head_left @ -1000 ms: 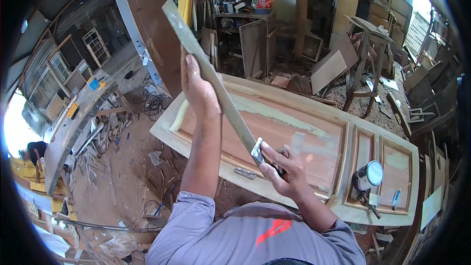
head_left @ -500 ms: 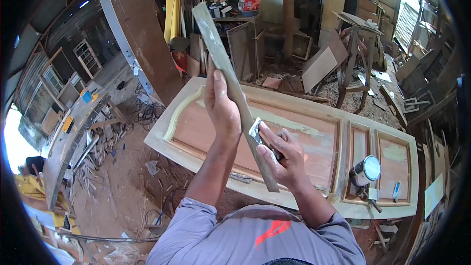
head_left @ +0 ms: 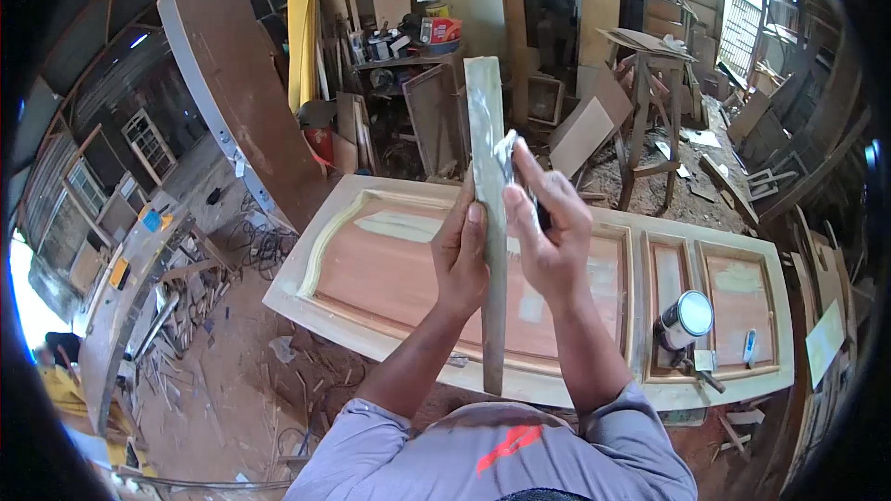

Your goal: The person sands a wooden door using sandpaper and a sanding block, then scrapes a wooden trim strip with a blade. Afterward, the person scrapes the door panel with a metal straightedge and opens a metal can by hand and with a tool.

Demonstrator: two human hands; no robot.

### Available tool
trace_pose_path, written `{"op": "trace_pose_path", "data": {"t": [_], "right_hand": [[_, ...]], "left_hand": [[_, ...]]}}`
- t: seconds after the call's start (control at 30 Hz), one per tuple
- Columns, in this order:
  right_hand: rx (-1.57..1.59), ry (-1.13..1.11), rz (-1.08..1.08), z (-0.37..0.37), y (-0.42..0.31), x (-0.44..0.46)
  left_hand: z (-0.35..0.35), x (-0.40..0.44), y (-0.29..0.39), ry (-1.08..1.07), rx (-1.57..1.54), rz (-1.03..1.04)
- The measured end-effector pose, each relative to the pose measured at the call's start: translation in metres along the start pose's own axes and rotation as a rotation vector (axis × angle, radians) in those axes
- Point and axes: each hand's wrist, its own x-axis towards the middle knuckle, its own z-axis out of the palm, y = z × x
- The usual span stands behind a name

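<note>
A long, narrow wooden strip (head_left: 493,315) stands nearly upright before me, with whitish paste along its upper face. My left hand (head_left: 462,255) is closed around its middle. At the strip's right side, my right hand (head_left: 557,232) pinches a small putty-smeared scraper (head_left: 507,150) against the wood; most of the tool is hidden by the fingers. Below both hands lies a panelled wooden door (head_left: 380,283) with pale filler patches. On its right end are an open can (head_left: 684,320), a hammer (head_left: 711,380) and a small blue-and-white tool (head_left: 749,347).
A tall brown board (head_left: 237,83) leans at the left, beside yellow planks (head_left: 302,37). Farther left is a long workbench (head_left: 130,288) over wood scraps. A wooden stand (head_left: 647,130) and cluttered shelf (head_left: 408,60) are behind the door. Debris covers the floor.
The strip has swung from a leftward slant to nearly upright. My left hand has moved right and down with it, and the right hand with the scraper has risen along the strip.
</note>
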Motion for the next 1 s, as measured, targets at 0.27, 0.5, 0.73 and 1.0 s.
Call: {"op": "trace_pose_path", "data": {"t": [0.27, 0.5, 0.73, 1.0], "right_hand": [[0.604, 0.282, 0.161, -0.038, -0.003, 0.087], [0.171, -0.026, 0.072, -0.041, 0.032, -0.014], [-0.058, -0.394, 0.124, -0.029, 0.031, -0.127], [0.072, -0.523, 0.349, -0.049, 0.02, -0.18]], "left_hand": [[-0.02, -0.022, -0.021, -0.109, -0.142, -0.248], [-0.034, 0.005, -0.009, -0.092, -0.59, -0.242], [-0.055, 0.04, -0.011, 0.012, -0.742, -0.228], [-0.075, 0.081, -0.013, 0.233, -0.562, -0.071]]}}
